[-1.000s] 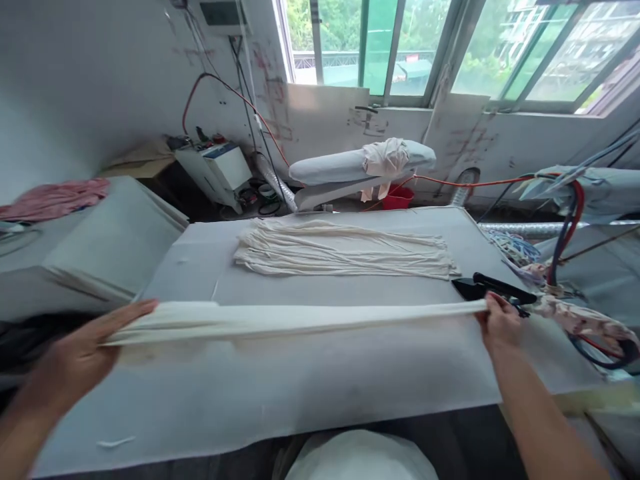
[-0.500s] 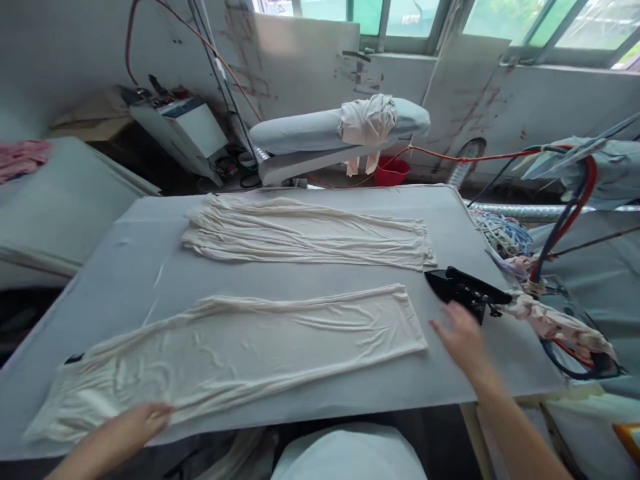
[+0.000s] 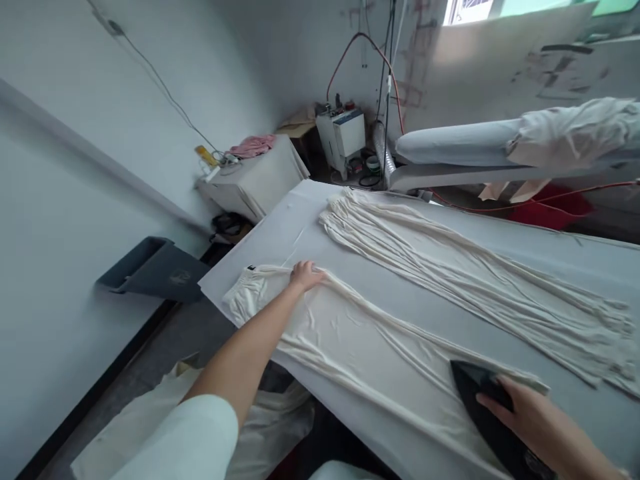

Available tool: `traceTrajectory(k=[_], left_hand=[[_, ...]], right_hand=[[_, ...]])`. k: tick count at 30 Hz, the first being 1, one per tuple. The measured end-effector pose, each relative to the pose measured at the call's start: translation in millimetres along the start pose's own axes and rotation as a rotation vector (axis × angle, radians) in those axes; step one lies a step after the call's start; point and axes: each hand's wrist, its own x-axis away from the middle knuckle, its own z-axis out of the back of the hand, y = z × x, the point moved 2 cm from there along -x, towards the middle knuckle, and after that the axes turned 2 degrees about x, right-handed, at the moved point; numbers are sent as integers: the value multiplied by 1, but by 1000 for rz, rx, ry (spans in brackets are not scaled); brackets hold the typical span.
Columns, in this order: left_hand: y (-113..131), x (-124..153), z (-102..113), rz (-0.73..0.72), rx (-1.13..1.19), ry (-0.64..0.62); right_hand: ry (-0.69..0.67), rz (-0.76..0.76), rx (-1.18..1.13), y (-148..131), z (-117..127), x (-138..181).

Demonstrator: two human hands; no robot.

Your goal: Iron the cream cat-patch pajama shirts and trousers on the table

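Note:
Cream trousers (image 3: 360, 340) with a gathered waistband and a small black label lie lengthwise along the near side of the padded ironing table (image 3: 500, 220). At their far edge, close to the waistband, my left hand (image 3: 306, 275) holds the fabric between its fingers, partly hidden by the hand itself. My right hand (image 3: 530, 413) is wrapped round the handle of a black iron (image 3: 480, 400), which rests on the lower leg with its tip pointing away from me. A second cream garment (image 3: 450, 260), creased and gathered at one end, lies behind the first.
A padded sleeve arm (image 3: 460, 141) with cloth bunched on it stands behind the table. A grey bin (image 3: 160, 270) hangs by the left wall. A covered side table (image 3: 275, 173) and a white machine (image 3: 343, 137) stand beyond. Pale cloth (image 3: 135, 420) lies below the table.
My view has turned left. My right hand has taken hold of the iron and brought it onto the trousers. My left hand has gone from the near edge to the far edge near the waistband.

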Motion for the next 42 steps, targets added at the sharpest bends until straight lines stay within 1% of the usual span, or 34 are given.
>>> traceTrajectory(k=[1, 3, 5, 6, 7, 8, 10, 12, 13, 14, 15, 16, 17, 18, 20, 21, 22, 23, 24, 26, 28, 30, 31, 32, 33, 34, 35, 36, 37, 38, 39, 40, 41, 42], left_hand=[[-2, -11, -1, -50, -13, -55], [-8, -29, -4, -168, -10, -178], [-19, -43, -5, -242, 34, -253], [-25, -50, -7, -265, 56, -279], [-30, -55, -10, -282, 73, -295], [-34, -60, -13, -292, 86, -299], [-39, -68, -20, -298, 111, -293], [-45, -74, -23, -300, 149, -326], [-53, -78, -21, -303, 158, -370], [-66, -83, -15, -303, 148, -429], [-85, -87, -6, -292, 114, -492], [-112, -92, 6, -255, 66, -544], [-144, -95, 21, -191, 39, -563], [-180, -95, 38, -103, 40, -551], [-254, -82, 68, 81, 125, -477], [-285, -69, 79, 163, 212, -434], [-310, -53, 84, 230, 315, -404], [-328, -36, 86, 281, 420, -388], [-339, -20, 83, 317, 514, -379], [-343, 4, 73, 351, 661, -322], [-335, 15, 67, 345, 677, -241], [-322, 20, 69, 315, 643, -165], [-315, 23, 72, 271, 644, -157], [-308, 28, 75, 198, 666, -196], [-301, 35, 77, 103, 710, -268], [-295, 44, 78, 10, 768, -342], [-289, 55, 77, -52, 827, -383], [-286, 66, 75, -60, 867, -372], [-283, 76, 70, -12, 870, -306], [-282, 85, 65, 70, 831, -217], [-282, 92, 58, 156, 755, -146], [-280, 96, 51, 218, 656, -124], [-279, 98, 45, 258, 556, -146], [-277, 98, 39, 288, 479, -190]], right_hand=[[-34, -15, 28, -11, -5, -17], [-80, -87, 93, -30, -5, -46], [-144, -134, 132, -54, -2, -60], [-205, -123, 142, -74, -3, -60], [-283, -85, 152, -98, -7, -57], [-367, -22, 165, -129, -16, -53], [-501, 130, 201, -203, -42, -50], [-560, 263, 253, -281, -75, -66], [-554, 302, 282, -316, -90, -82], [-528, 314, 310, -346, -103, -102], [-483, 298, 334, -372, -112, -124], [-425, 255, 354, -392, -118, -147], [-367, 198, 368, -407, -121, -167], [-321, 150, 378, -419, -122, -182], [-305, 136, 399, -440, -123, -195], [-335, 176, 412, -450, -125, -192], [-385, 239, 420, -463, -130, -182], [-446, 315, 421, -479, -139, -168], [-517, 397, 411, -497, -150, -150], [-664, 558, 366, -544, -183, -109], [-788, 677, 348, -593, -221, -72], [-847, 741, 388, -628, -248, -47], [-861, 760, 416, -636, -254, -41], [-876, 782, 448, -635, -252, -38], [-894, 807, 479, -627, -244, -37], [-917, 826, 508, -612, -230, -38], [-943, 821, 531, -594, -211, -41], [-964, 782, 545, -573, -191, -46], [-970, 717, 541, -554, -171, -51], [-960, 636, 518, -539, -156, -56], [-932, 558, 481, -531, -146, -61], [-892, 509, 447, -528, -142, -66], [-846, 497, 421, -532, -146, -69], [-799, 512, 408, -541, -154, -71]])
